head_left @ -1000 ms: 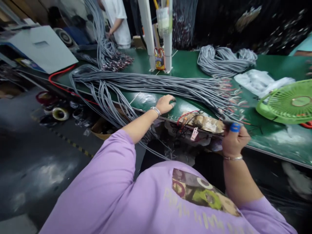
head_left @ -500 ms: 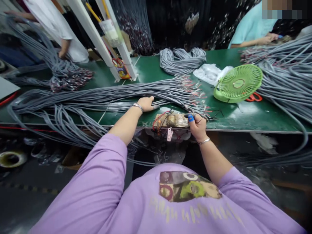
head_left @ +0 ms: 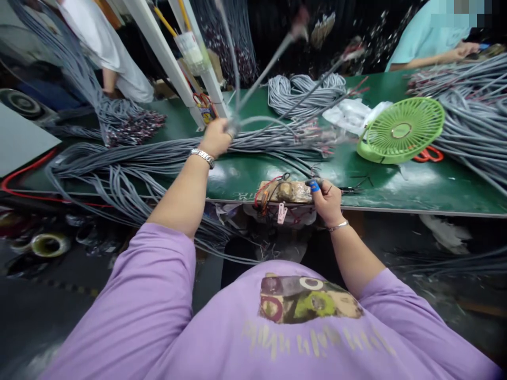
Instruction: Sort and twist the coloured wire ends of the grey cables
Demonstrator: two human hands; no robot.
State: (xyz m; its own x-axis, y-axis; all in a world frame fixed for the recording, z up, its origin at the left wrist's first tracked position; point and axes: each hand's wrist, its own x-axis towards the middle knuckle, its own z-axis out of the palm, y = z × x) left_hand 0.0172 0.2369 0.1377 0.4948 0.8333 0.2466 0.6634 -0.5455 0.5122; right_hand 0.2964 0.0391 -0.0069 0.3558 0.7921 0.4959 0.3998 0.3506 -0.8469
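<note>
My left hand is closed around several grey cables, whose stripped ends fan up and to the right, blurred by motion. Below it lies a long bundle of grey cables with reddish and white wire ends. My right hand, a blue band round its thumb, is closed at the table's front edge. What it pinches is too dark and small to make out. Beside it sits a worn, tan block with red and black wires and a pink clip hanging from it.
A green fan, orange-handled scissors and a white plastic bag lie right on the green table. A coiled cable bundle is behind. White posts stand left of centre. Two other people work across the table.
My left hand went from resting on the cable bundle to lifting several cables up and to the left. My right hand stays by the tan block. The view swung right, then slightly back.
</note>
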